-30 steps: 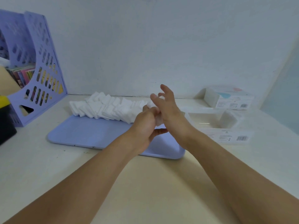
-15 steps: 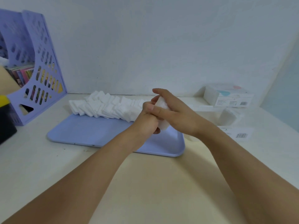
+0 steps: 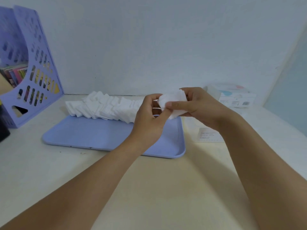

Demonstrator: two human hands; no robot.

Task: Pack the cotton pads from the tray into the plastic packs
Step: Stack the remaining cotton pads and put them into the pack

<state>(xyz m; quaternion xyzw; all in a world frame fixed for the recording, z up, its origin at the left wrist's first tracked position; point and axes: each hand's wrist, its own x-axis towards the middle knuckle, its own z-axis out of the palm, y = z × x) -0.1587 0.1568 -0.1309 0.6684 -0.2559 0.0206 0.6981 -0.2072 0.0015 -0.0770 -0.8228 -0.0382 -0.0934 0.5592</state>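
A row of white cotton pads leans along the far side of the lilac tray. Above the tray's right end, my right hand grips a small stack of pads, thumb across its front. My left hand is right beside it, its curled fingers touching the stack's left edge. An open clear plastic pack lies on the table to the right of the tray, mostly hidden by my right arm. A filled pack stands against the wall behind it.
A lilac magazine file with books stands at the far left by the wall. A dark object sits at the left edge. The cream table ends at the wall behind and at a side wall on the right.
Both hands have lifted the small stack off the end of the row and carried it a little up and right. My right hand has closed round it.
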